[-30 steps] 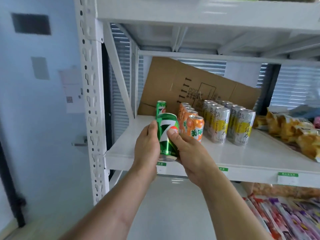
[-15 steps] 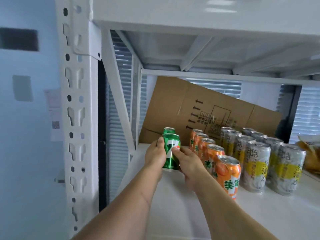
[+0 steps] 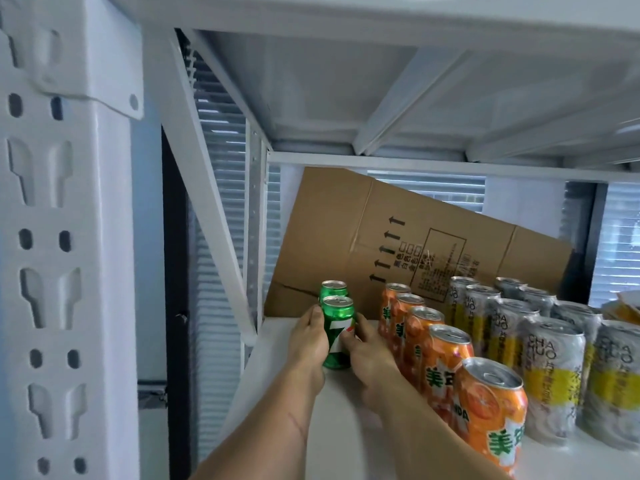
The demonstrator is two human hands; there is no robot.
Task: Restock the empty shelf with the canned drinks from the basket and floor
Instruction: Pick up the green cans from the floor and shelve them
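1. Green can (image 3: pixel 337 332): smooth metal cylinder with a silver pull-tab top. Half a second ago I saw it carried just short of the row; now its base sits on the shelf (image 3: pixel 346 427), far left, directly in front of a second green can (image 3: pixel 333 289).
2. Left hand (image 3: pixel 309 337): fingers curled against the can's left side, gripping it.
3. Right hand (image 3: pixel 365 355): fingertips pinch the can's right side and label. Both hands hold it, so I judge the placing done but the letting go not yet made.
4. Meaning for the task: the green row now counts two. The shelf near the front of that row is bare, so I judge more cans belong there.
5. Orange cans (image 3: pixel 446 358): glossy printed metal, one row running far to near, just right of the right hand.
6. Silver and yellow cans (image 3: pixel 550 379): two rows further right, matt print.
7. Cardboard sheet (image 3: pixel 398 237): flat, brown, creased, leaning tilted at the far side behind all rows.
8. Shelf frame: white painted steel, slotted upright post (image 3: pixel 65 237) at near left.
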